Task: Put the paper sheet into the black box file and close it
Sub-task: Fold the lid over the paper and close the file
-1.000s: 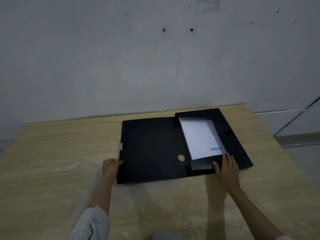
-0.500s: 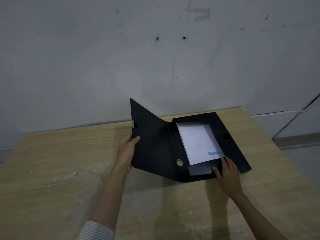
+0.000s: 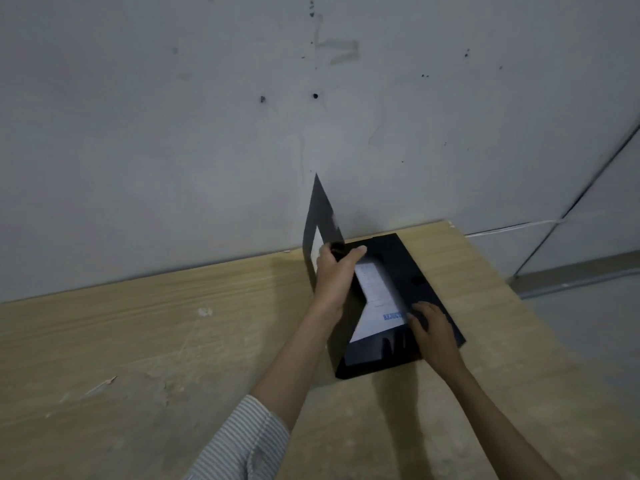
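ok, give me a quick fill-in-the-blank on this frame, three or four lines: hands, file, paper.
1. The left hand grips the edge of the box file's ____, which stands nearly upright.
2. The paper sheet lies ____ the black box file.
3. The right hand rests on the file's near ____ corner.
4. The file sits on a ____ table.

Missing words: lid; inside; right; wooden

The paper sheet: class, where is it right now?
The paper sheet lies inside the open black box file, between both hands, on the table's far right.
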